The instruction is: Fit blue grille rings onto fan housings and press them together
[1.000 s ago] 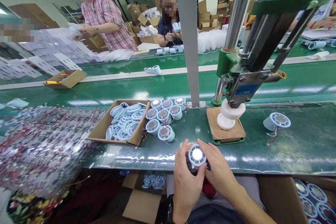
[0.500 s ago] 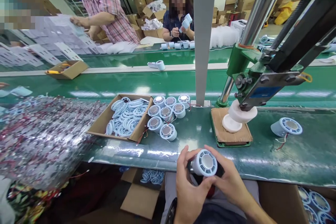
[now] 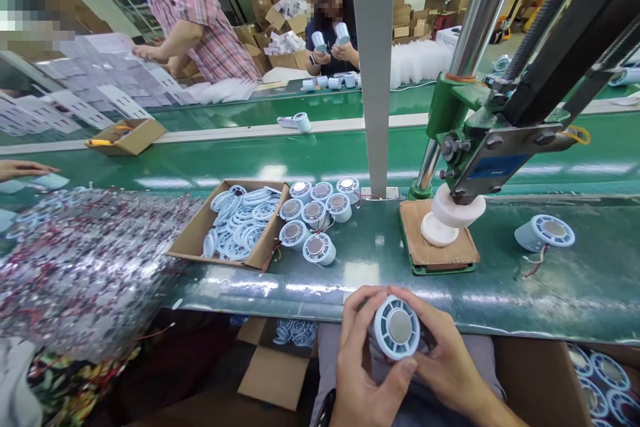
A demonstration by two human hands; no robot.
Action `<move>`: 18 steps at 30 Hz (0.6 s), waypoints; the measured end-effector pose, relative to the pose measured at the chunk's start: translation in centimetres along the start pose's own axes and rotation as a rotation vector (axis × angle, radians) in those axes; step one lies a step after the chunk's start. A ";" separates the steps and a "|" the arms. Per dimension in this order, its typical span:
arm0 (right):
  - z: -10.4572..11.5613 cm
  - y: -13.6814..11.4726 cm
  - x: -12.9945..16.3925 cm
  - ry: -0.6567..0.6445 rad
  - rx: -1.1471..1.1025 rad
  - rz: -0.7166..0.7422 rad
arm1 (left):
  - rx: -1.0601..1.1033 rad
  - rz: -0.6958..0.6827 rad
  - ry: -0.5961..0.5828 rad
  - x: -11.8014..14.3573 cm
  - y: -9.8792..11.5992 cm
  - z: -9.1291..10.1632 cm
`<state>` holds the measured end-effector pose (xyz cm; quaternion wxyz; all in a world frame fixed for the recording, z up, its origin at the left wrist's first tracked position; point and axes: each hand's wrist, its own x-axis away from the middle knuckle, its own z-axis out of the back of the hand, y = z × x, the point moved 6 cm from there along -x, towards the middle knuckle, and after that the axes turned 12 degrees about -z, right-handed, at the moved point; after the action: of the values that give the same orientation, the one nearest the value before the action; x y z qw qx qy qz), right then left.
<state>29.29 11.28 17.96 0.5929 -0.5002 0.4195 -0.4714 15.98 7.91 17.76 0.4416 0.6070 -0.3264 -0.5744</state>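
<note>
Between my two hands, just off the table's front edge, is a light-blue round housing with a spoked ring and a silver disc on its face, turned up toward me. My left hand wraps its left side, with fingers over the top and thumb at the lower rim. My right hand closes round the right side, thumb below the rim. A hand press with a white round pad stands beyond them, over a white disc on a cardboard-topped base. Another blue housing with loose wires rests right of the press.
A cardboard box of blue rings stands left, beside several blue housings. Bagged wired parts cover the far left. A grey post rises mid-table. Across the table, one person holds two blue parts; another handles white sheets. Boxes flank my lap.
My hands have lowered slightly and tilted the housing so its face points more toward me. My left fingers have shifted over its top. The person opposite now holds up two blue parts.
</note>
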 end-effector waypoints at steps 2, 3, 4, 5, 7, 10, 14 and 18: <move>-0.1 0.1 0.0 -0.015 -0.032 -0.020 | 0.000 0.006 0.023 0.0 0.3 0.0; -0.1 0.2 0.0 -0.028 -0.056 -0.031 | -0.002 0.005 0.036 0.0 0.5 0.0; -0.2 0.3 0.0 -0.046 -0.085 -0.042 | -0.006 0.001 0.044 0.0 0.7 0.0; -0.3 0.5 0.0 -0.066 -0.116 -0.051 | -0.013 -0.008 0.045 0.0 0.9 0.0; -0.6 1.0 0.0 -0.102 -0.181 -0.066 | -0.038 -0.033 0.020 -0.1 1.2 0.0; -0.8 1.6 0.0 -0.128 -0.270 -0.076 | -0.085 -0.072 -0.026 -0.2 1.4 0.1; -0.9 1.9 0.2 -0.125 -0.340 -0.074 | -0.133 -0.097 -0.027 0.0 1.2 0.3; -1.0 2.0 0.3 -0.142 -0.353 -0.088 | -0.155 -0.120 -0.021 0.2 1.4 0.3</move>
<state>28.69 10.87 15.81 0.5029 -0.6465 0.4306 -0.3791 15.83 7.17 18.98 0.4486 0.5834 -0.2486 -0.6297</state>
